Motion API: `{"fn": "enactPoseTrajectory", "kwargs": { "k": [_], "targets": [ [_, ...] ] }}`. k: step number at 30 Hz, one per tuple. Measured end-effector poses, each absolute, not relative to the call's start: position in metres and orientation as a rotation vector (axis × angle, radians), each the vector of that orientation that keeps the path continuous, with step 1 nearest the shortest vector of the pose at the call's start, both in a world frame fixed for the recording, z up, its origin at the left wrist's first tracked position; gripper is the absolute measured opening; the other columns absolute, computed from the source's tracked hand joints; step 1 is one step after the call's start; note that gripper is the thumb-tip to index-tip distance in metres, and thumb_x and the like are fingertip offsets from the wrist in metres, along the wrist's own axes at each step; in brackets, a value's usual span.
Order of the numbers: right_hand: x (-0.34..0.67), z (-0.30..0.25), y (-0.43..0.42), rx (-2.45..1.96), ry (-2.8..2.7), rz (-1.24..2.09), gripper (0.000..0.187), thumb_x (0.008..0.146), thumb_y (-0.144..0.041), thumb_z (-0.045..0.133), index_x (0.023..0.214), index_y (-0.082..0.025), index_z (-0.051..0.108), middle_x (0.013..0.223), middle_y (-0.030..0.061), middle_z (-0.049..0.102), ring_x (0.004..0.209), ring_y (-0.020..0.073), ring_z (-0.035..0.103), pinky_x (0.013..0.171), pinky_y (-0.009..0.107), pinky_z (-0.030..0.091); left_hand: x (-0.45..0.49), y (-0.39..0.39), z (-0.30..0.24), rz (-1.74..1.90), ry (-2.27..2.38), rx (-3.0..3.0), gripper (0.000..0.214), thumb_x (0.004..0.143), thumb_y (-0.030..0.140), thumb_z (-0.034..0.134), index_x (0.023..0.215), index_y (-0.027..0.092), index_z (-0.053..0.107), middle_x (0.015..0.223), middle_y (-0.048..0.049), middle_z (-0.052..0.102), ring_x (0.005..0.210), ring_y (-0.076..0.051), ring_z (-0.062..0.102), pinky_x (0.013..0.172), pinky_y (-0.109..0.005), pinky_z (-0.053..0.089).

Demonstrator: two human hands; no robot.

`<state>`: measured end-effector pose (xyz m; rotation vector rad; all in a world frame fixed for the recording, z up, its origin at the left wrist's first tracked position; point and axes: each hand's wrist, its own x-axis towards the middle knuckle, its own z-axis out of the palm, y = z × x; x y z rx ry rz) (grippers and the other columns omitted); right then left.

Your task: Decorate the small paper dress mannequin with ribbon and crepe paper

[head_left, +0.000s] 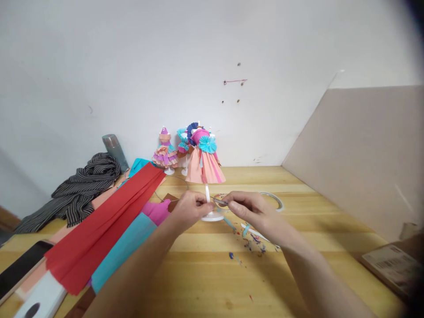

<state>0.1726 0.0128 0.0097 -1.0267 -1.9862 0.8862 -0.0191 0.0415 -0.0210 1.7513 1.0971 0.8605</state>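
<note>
A miniature dress form point(206, 165) wears a peach pleated paper skirt, a pink top and a turquoise paper rosette point(207, 144). It stands upright on a white post with a round base point(212, 217). My left hand point(192, 206) is closed at the post, its thumb lying across the front just above the base. To the right, my right hand point(250, 210) pinches a thin grey metal tool point(220, 201), which points left toward the post. The tool's exact kind is unclear, as the fingers cover part of it.
Red point(109, 225) and turquoise point(124, 247) crepe paper lie at left, near a phone point(23, 267), striped cloth point(89, 185) and a bottle point(115, 150). More dressed forms point(165, 150) stand behind. A tape roll point(280, 203) and paper scraps point(255, 243) lie right; a cardboard box point(394, 265) sits farther right.
</note>
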Motion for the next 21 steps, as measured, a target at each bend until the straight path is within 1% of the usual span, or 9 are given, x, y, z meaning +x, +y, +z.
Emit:
{"fn": "enactPoseTrajectory", "kwargs": {
  "k": [2, 6, 9, 12, 15, 18, 21],
  "targets": [
    [0.177, 0.010, 0.013, -1.046, -2.018, 0.826, 0.040, 0.086, -0.050, 0.049, 0.077, -0.015, 0.066, 0.063, 0.0019, 0.053, 0.058, 0.0131, 0.042, 0.051, 0.025, 0.029, -0.018, 0.039, -0.020, 0.853, 1.058, 1.807, 0.026, 0.073, 0.034, 0.055, 0.057, 0.015, 0.052, 0.054, 0.0037, 0.039, 0.052, -0.008, 0.033, 0.049, -0.023, 0.023],
    [0.185, 0.010, 0.014, -1.070, -2.037, 0.750, 0.033, 0.085, -0.044, 0.053, 0.076, -0.016, 0.066, 0.070, 0.0048, 0.062, 0.063, 0.0156, 0.050, 0.055, 0.026, 0.035, -0.015, 0.033, -0.020, 0.853, 1.042, 1.881, 0.026, 0.076, 0.032, 0.054, 0.057, 0.015, 0.050, 0.054, 0.0046, 0.035, 0.051, -0.007, 0.030, 0.049, -0.023, 0.021],
    [0.188, 0.010, 0.013, -1.089, -2.074, 0.721, 0.031, 0.085, -0.042, 0.053, 0.078, -0.016, 0.067, 0.073, 0.0057, 0.064, 0.063, 0.0157, 0.052, 0.056, 0.027, 0.037, -0.012, 0.030, -0.021, 0.881, 1.041, 1.915, 0.023, 0.076, 0.027, 0.054, 0.057, 0.015, 0.051, 0.054, 0.0042, 0.040, 0.052, -0.008, 0.034, 0.050, -0.022, 0.024],
    [0.188, 0.012, 0.009, -1.122, -2.117, 0.680, 0.028, 0.085, -0.040, 0.055, 0.079, -0.015, 0.065, 0.071, 0.0044, 0.062, 0.062, 0.0146, 0.050, 0.056, 0.026, 0.036, -0.010, 0.030, -0.023, 0.903, 1.052, 1.943, 0.019, 0.076, 0.025, 0.054, 0.060, 0.014, 0.055, 0.058, 0.0020, 0.048, 0.057, -0.009, 0.041, 0.053, -0.022, 0.027],
    [0.188, 0.016, 0.003, -1.148, -2.155, 0.612, 0.024, 0.083, -0.037, 0.056, 0.075, -0.015, 0.061, 0.065, 0.0011, 0.055, 0.059, 0.0126, 0.044, 0.053, 0.025, 0.034, -0.010, 0.032, -0.030, 0.900, 1.041, 1.959, 0.018, 0.076, 0.026, 0.054, 0.065, 0.013, 0.060, 0.065, 0.0002, 0.052, 0.063, -0.011, 0.044, 0.055, -0.022, 0.029],
    [0.188, 0.019, -0.001, -1.121, -2.171, 0.571, 0.021, 0.082, -0.034, 0.056, 0.072, -0.016, 0.058, 0.063, -0.0001, 0.051, 0.058, 0.0118, 0.043, 0.052, 0.024, 0.034, -0.011, 0.037, -0.040, 0.864, 0.978, 1.934, 0.021, 0.078, 0.031, 0.055, 0.072, 0.013, 0.064, 0.067, 0.0000, 0.052, 0.063, -0.011, 0.043, 0.055, -0.022, 0.029],
    [0.189, 0.019, -0.004, -1.107, -2.176, 0.524, 0.018, 0.081, -0.032, 0.058, 0.071, -0.016, 0.058, 0.063, -0.0004, 0.053, 0.057, 0.0118, 0.046, 0.051, 0.024, 0.035, -0.012, 0.043, -0.050, 0.817, 0.946, 1.894, 0.026, 0.080, 0.034, 0.053, 0.072, 0.012, 0.065, 0.062, 0.0013, 0.047, 0.058, -0.010, 0.039, 0.053, -0.022, 0.027]
  ]
}}
